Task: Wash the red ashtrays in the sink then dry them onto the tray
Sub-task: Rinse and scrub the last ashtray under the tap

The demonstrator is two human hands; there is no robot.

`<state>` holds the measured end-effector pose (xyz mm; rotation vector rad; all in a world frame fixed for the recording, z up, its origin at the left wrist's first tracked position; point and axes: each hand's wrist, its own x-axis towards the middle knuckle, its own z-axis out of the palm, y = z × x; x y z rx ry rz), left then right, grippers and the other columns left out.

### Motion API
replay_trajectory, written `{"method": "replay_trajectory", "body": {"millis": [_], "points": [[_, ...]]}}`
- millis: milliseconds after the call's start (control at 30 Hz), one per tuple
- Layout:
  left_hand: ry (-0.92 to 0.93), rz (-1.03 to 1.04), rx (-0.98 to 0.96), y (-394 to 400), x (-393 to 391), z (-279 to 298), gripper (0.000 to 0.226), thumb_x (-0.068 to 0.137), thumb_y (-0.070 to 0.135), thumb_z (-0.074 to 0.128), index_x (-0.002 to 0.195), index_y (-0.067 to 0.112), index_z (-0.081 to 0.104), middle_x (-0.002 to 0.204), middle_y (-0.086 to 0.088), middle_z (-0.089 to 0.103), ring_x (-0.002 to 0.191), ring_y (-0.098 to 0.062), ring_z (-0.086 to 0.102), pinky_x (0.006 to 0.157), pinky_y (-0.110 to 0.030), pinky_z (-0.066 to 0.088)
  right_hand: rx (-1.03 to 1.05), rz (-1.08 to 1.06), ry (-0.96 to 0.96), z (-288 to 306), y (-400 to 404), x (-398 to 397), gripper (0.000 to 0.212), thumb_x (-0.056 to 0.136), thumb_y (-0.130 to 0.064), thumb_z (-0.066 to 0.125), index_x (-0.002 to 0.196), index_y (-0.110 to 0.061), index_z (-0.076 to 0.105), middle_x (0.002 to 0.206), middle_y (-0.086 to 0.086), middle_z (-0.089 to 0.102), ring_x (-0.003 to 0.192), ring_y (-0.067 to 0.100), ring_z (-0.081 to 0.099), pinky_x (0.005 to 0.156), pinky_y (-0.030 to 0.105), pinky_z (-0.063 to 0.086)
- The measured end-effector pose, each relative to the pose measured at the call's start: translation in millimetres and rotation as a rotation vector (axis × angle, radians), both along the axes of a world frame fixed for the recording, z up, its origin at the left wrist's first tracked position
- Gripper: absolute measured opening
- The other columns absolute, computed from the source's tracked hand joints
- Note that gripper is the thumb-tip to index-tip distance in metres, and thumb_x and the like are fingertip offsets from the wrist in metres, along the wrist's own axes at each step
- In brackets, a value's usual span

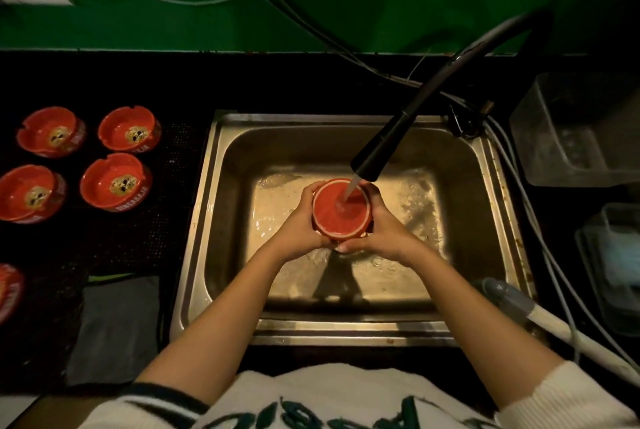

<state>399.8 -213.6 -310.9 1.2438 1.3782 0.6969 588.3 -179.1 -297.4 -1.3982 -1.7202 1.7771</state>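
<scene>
Grip: both hands cup one red ashtray over the sink; left hand curls round its 9 o'clock side, right hand round its 3 o'clock side, thumbs meeting under its 6 o'clock edge.
Ashtray held: round, glossy red, turned so its flat base with a pale ring faces up; it sits between the two palms.
Water: a thin stream from the black faucet head lands on the base, towards 1 o'clock.
Sink: rectangular brushed steel, wet and foamy on the floor.
Other ashtrays: four red notched bowls with dark printed centres at 9 o'clock of the sink, on a black dotted mat; a fifth at the frame's left edge.
Cloth: dark grey, folded, at 8 o'clock.
Containers: clear plastic tubs at 3 o'clock.
</scene>
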Motion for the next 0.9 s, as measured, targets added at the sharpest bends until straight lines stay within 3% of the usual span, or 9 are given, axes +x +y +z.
{"method": "replay_trajectory", "body": {"millis": [133,233,400,467,533,600,667,833,900], "points": [[0.036,-0.046,0.06,3,-2,8,0.107,0.055,0.02,0.088,0.142,0.035,0.028,0.13,0.022,0.044,0.119,-0.005,0.053,0.097,-0.024,0.049,0.134,-0.112,0.026,-13,-17,-11,0.119,0.055,-0.009,0.092,0.14,-0.037,0.014,0.129,-0.021,0.037,0.119,-0.004,0.042,0.091,0.005,0.038],[0.088,-0.096,0.105,7,-3,16,0.105,0.054,0.026,0.088,0.143,0.025,0.032,0.131,0.019,0.045,0.12,0.0,0.05,0.099,-0.022,0.046,0.127,-0.191,0.076,-21,-23,-13,0.12,0.052,-0.011,0.094,0.141,-0.035,0.018,0.134,-0.019,0.037,0.123,-0.006,0.04,0.1,0.016,0.039],[0.192,-0.143,0.028,12,-15,16,0.11,0.049,0.01,0.095,0.14,0.019,0.035,0.13,0.003,0.05,0.119,-0.015,0.052,0.102,-0.03,0.045,-0.088,-0.121,0.104,-20,-17,-8,0.11,0.053,-0.009,0.093,0.137,-0.032,0.026,0.134,-0.004,0.047,0.124,0.01,0.048,0.105,0.03,0.041],[0.179,-0.139,-0.038,11,-17,14,0.108,0.05,0.007,0.094,0.139,0.02,0.033,0.128,0.002,0.05,0.118,-0.015,0.052,0.099,-0.028,0.047,-0.143,-0.056,0.106,-14,-11,-5,0.104,0.054,-0.005,0.091,0.135,-0.027,0.029,0.131,-0.002,0.049,0.122,0.013,0.05,0.104,0.031,0.043],[0.164,-0.121,-0.092,7,-16,11,0.107,0.054,0.004,0.092,0.139,0.02,0.03,0.126,0.003,0.049,0.116,-0.014,0.052,0.088,-0.016,0.048,-0.149,0.027,0.052,-6,-3,-3,0.099,0.056,-0.003,0.09,0.132,-0.026,0.031,0.126,-0.005,0.05,0.118,0.009,0.051,0.099,0.023,0.043],[0.115,-0.074,-0.133,1,-13,6,0.106,0.057,-0.001,0.089,0.141,0.02,0.027,0.128,0.0,0.047,0.116,-0.013,0.051,0.079,-0.009,0.047,-0.101,0.087,-0.019,0,4,-4,0.096,0.056,-0.005,0.09,0.129,-0.026,0.032,0.12,-0.011,0.049,0.111,0.003,0.051,0.091,0.014,0.041],[0.057,-0.004,-0.162,-5,-10,2,0.107,0.058,-0.004,0.087,0.142,0.023,0.026,0.129,-0.002,0.048,0.117,-0.016,0.052,0.078,-0.013,0.049,-0.016,0.12,-0.076,4,9,-8,0.098,0.055,-0.006,0.091,0.128,-0.028,0.03,0.118,-0.012,0.047,0.11,0.004,0.049,0.088,0.012,0.04],[-0.037,0.07,-0.153,-16,1,-6,0.107,0.063,-0.006,0.084,0.141,0.033,0.022,0.129,0.002,0.045,0.118,-0.014,0.051,0.078,-0.017,0.052,0.224,0.138,-0.203,-4,1,-16,0.112,0.049,-0.031,0.093,0.139,-0.029,0.026,0.126,0.0,0.041,0.118,0.016,0.045,0.102,0.034,0.043],[-0.027,0.059,-0.133,-15,2,-5,0.108,0.064,-0.003,0.085,0.142,0.033,0.02,0.129,0.005,0.043,0.117,-0.012,0.051,0.079,-0.017,0.052,0.253,0.071,-0.209,-7,-7,-18,0.117,0.052,-0.034,0.092,0.144,-0.027,0.02,0.13,0.002,0.037,0.12,0.016,0.043,0.104,0.034,0.041]]}}
